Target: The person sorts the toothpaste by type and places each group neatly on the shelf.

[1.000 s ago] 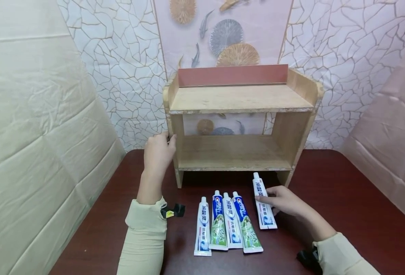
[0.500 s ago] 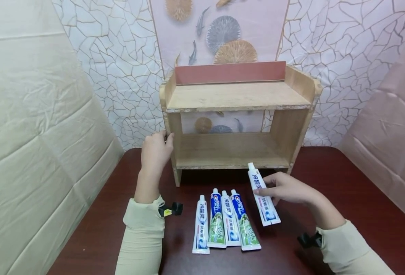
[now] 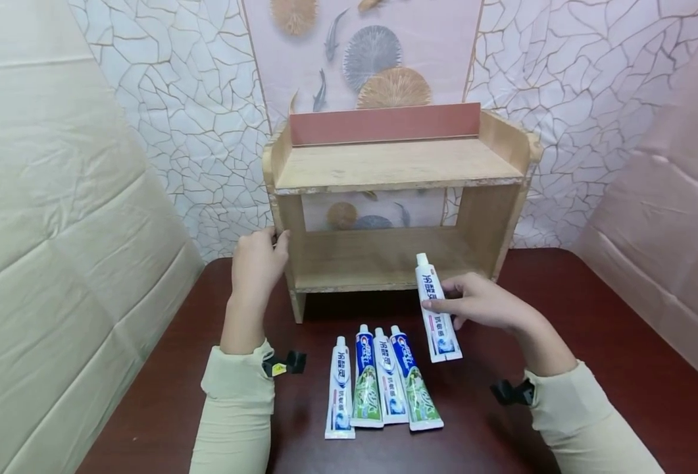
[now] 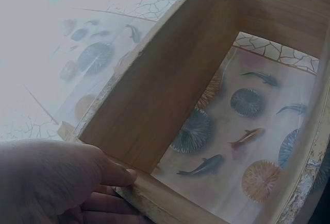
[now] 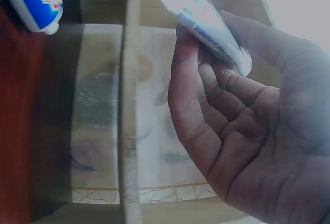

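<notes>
My right hand (image 3: 485,301) pinches a white toothpaste tube (image 3: 437,316) between thumb and fingers, cap pointing up and away, in front of the wooden shelf's lower board. In the right wrist view the same tube (image 5: 201,18) slants across the fingers. My left hand (image 3: 258,263) grips the left side panel of the wooden shelf (image 3: 384,164); in the left wrist view its thumb lies over the panel's edge. On the table between my arms, several toothpaste tubes lie in a row: a white tube (image 3: 341,392), a blue-green Crest tube (image 3: 366,382), another white tube (image 3: 391,382) and another Crest tube (image 3: 416,382).
The shelf has two boards, an open back and a red strip (image 3: 384,124) along the top rear. It stands on a dark red table (image 3: 165,368). Pale fabric hangs at the left (image 3: 58,230) and right, with a patterned cloth behind.
My right hand has lifted the white toothpaste tube off the table and moved it up and forward toward the shelf. My left hand keeps its grip on the panel; the view has shifted slightly.
</notes>
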